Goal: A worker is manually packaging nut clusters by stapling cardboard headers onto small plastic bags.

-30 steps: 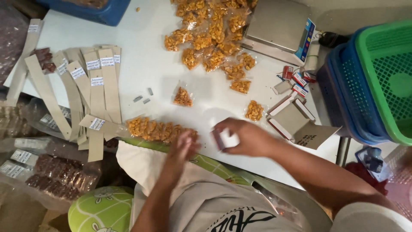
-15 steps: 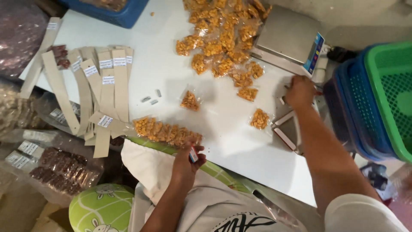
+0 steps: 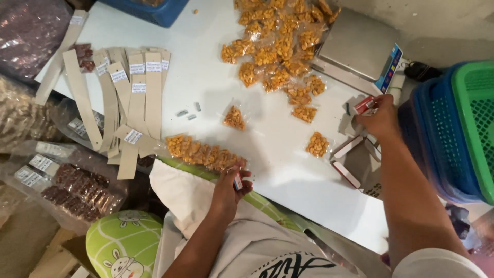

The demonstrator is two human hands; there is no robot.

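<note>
Low in the frame's middle, the left hand (image 3: 230, 189) pinches a small red-and-white stapler (image 3: 238, 181) at the near end of a row of orange snack packets (image 3: 206, 153) on the white table (image 3: 288, 175). At right, the right hand (image 3: 380, 117) curls its fingers around a small red box (image 3: 363, 105), just below the grey scale (image 3: 360, 49).

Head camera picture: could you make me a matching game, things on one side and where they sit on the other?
Things:
1. weighing scale
2. card strips
3. green basket
4. row of snack packets

Places:
A. table's near edge, by the left hand
B. far right, nested in a blue basket
C. left part of the table
D. top, right of the loose packets

Pairs: 1-D, 2-C, 3-B, 4-A
</note>
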